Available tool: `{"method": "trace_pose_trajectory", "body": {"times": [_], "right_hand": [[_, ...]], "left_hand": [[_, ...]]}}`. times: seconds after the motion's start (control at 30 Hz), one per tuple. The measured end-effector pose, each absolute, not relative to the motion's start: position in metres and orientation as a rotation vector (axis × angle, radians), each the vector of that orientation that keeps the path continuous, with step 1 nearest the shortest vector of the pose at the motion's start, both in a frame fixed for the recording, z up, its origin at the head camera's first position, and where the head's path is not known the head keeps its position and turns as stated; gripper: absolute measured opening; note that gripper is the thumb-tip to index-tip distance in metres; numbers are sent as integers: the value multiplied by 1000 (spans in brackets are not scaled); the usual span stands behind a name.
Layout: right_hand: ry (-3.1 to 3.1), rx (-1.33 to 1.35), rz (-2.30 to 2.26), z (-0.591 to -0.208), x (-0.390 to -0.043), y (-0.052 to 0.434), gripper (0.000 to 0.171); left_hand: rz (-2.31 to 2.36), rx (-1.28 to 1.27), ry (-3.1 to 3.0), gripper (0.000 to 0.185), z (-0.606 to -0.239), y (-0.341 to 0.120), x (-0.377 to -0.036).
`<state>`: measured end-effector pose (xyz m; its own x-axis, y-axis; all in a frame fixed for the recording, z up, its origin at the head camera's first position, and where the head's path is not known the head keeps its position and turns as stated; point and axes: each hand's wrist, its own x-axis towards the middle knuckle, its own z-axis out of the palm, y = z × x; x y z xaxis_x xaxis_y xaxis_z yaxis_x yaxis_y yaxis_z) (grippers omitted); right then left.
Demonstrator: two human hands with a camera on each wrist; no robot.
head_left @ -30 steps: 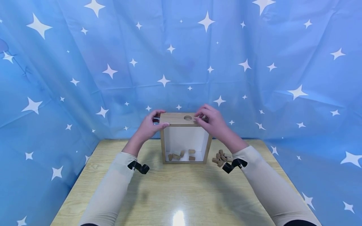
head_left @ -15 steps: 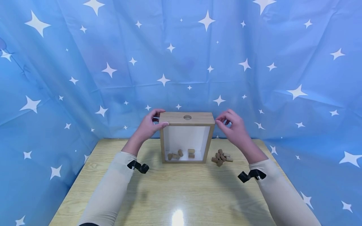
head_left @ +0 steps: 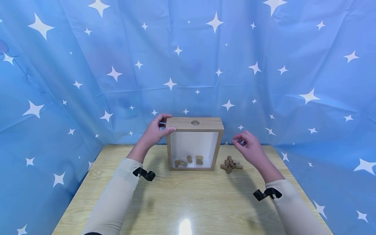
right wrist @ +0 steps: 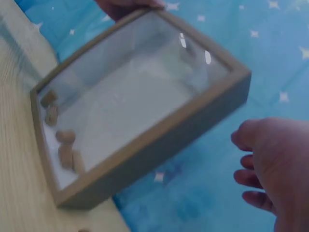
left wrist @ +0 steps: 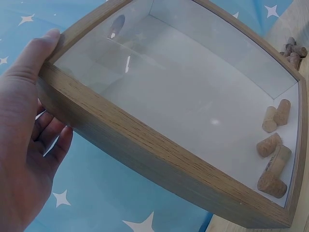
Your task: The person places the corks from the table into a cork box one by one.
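A wooden shadow box [head_left: 194,127] with a clear front stands upright on the table, a round hole [head_left: 195,122] in its top. Several wine corks [left wrist: 276,164] lie on its floor behind the front panel. My left hand [head_left: 154,132] grips the box's upper left corner, thumb on the front edge and fingers behind. To the right of the box, my right hand [head_left: 249,147] hangs in the air with loosely bent fingers and nothing visible in them. Below it on the table is a small pile of loose corks [head_left: 230,164].
The light wood table [head_left: 182,195] carries the box near its back edge. Behind and at both sides hangs a blue cloth [head_left: 147,49] with white stars. A black wrist camera [head_left: 144,174] is strapped to the left sleeve, another [head_left: 265,195] to the right.
My right hand has left the top of the box and moved right and down toward the cork pile. A few corks inside have shifted slightly. The left hand stays on the corner.
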<state>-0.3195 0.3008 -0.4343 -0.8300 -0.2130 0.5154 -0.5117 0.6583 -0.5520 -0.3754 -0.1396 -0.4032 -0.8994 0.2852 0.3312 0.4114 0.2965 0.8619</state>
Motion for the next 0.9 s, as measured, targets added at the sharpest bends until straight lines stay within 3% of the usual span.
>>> {"method": "trace_pose_trajectory", "body": {"times": [0.5,0.9], "right_hand": [[-2692,303,1046,-532,-314,345,22],[-2665,134,1327,-581,-307,353,26]], "left_hand": [[-1673,-662,-2435,73,-406,-141,-378],[-1663,-658,-2439,67,-406,-141,-378]]}}
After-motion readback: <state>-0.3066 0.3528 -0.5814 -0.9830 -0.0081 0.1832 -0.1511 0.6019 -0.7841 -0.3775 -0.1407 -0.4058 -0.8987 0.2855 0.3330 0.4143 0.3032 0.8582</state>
